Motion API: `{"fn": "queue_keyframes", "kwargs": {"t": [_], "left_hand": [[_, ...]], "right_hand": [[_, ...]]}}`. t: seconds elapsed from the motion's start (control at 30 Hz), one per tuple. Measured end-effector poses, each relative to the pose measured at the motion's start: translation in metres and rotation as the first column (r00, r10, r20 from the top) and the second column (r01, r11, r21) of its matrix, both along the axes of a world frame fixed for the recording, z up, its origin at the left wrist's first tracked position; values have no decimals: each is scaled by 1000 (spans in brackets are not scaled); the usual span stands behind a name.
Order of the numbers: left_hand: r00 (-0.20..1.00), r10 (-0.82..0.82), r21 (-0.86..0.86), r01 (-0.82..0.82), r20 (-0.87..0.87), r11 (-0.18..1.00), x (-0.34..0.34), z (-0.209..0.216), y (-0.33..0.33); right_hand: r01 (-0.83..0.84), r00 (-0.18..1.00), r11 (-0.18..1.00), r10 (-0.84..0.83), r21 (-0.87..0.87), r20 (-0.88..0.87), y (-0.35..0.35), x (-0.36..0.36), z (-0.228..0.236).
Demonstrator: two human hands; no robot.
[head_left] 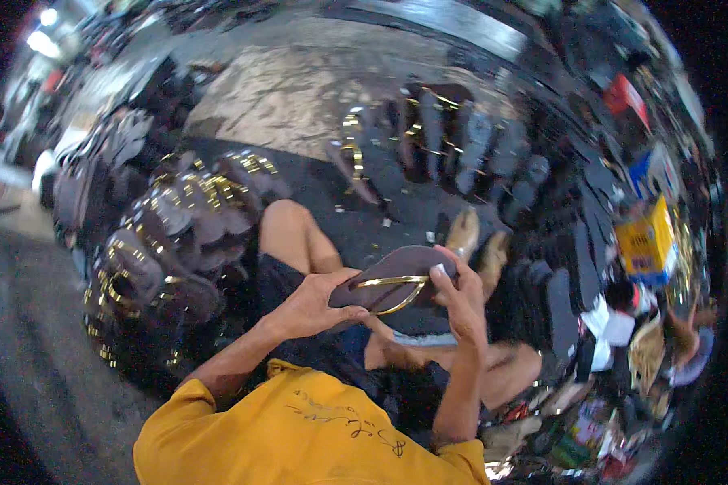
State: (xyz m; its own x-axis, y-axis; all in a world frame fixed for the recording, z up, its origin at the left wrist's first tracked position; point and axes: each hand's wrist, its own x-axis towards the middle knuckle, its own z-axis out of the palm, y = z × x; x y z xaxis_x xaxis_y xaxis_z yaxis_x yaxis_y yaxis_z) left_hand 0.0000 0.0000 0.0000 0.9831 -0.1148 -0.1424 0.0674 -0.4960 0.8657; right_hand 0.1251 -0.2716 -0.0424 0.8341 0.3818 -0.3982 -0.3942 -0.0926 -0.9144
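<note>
Fingers of the left hand (pixel 319 301) were closed on the heel end of a dark brown-grey, flat-soled thong sandal (pixel 390 265), the thumb lying along its near edge. Those of the right hand (pixel 463 301) gripped the toe end, thumb uppermost, close to where the straps met. Between the hands, above the lap, the sandal lay with its smooth upper face toward the camera — a long, rounded shape crossed by a glossy, V-shaped gold strap (pixel 390 282). The left forearm slanted in from the lower left; the right rose more steeply, its wrist bent inward. To the left spread a heap of dark sandals with shiny gold straps (pixel 198 214) — beyond the knees, more dark footwear (pixel 477 141) stood in a row.
</note>
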Motion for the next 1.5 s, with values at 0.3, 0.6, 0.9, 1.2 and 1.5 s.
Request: {"fn": "queue_keyframes", "kwargs": {"t": [0.3, 0.6, 0.9, 1.2, 1.5], "left_hand": [[289, 810, 183, -957, 510, 226, -112, 103, 121], [45, 630, 427, -772, 776, -471, -224, 38, 237], [702, 668, -380, -564, 246, 733, 5, 45, 86], [899, 73, -205, 19, 433, 979, 87, 63, -35], [639, -249, 86, 275, 728, 958, 72, 91, -74]], "right_hand": [[200, 779, 892, 107, -406, 618, 72, 108, -129], [312, 510, 344, 726, -886, 462, 130, 83, -92], [238, 510, 958, -264, 161, 819, 100, -9, 35], [229, 640, 956, -8, -181, 768, -8, -84, 23], [254, 466, 961, -21, -111, 885, -29, -62, 95]]}}
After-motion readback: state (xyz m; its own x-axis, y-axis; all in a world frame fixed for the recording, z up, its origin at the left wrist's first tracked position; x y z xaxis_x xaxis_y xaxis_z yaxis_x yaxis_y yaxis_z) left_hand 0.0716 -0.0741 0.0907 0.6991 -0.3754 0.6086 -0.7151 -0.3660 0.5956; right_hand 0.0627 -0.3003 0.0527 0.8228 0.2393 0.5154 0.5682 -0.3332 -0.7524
